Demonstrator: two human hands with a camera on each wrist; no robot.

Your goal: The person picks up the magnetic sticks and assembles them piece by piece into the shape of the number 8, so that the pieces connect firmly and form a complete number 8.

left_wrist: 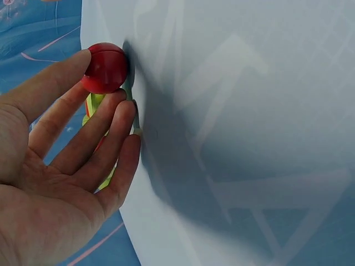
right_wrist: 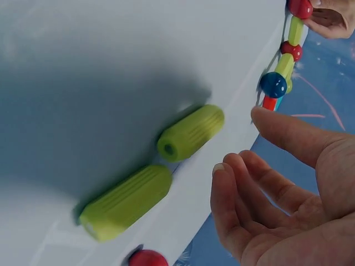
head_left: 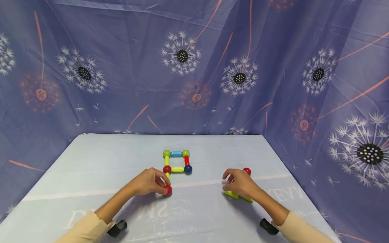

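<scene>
My left hand [head_left: 149, 182] pinches a red ball [head_left: 168, 191] between thumb and fingers. That ball sits at the near end of a yellow-green rod [head_left: 167, 176] joined to a square of magnetic rods and balls. Its corners are two green balls, a red ball [head_left: 166, 169] and a dark blue ball [head_left: 188, 169]; a blue rod [head_left: 176, 154] forms the far side. My right hand [head_left: 241, 182] hovers with bent fingers apart and nothing between them. Close by lie two loose yellow-green rods, a shorter rod [right_wrist: 191, 133] and a longer rod [right_wrist: 126, 203].
A loose red ball [head_left: 247, 171] lies just beyond my right hand. The table [head_left: 121, 158] has a pale cover with printed letters. Patterned purple cloth [head_left: 130, 67] hangs behind it and along the sides.
</scene>
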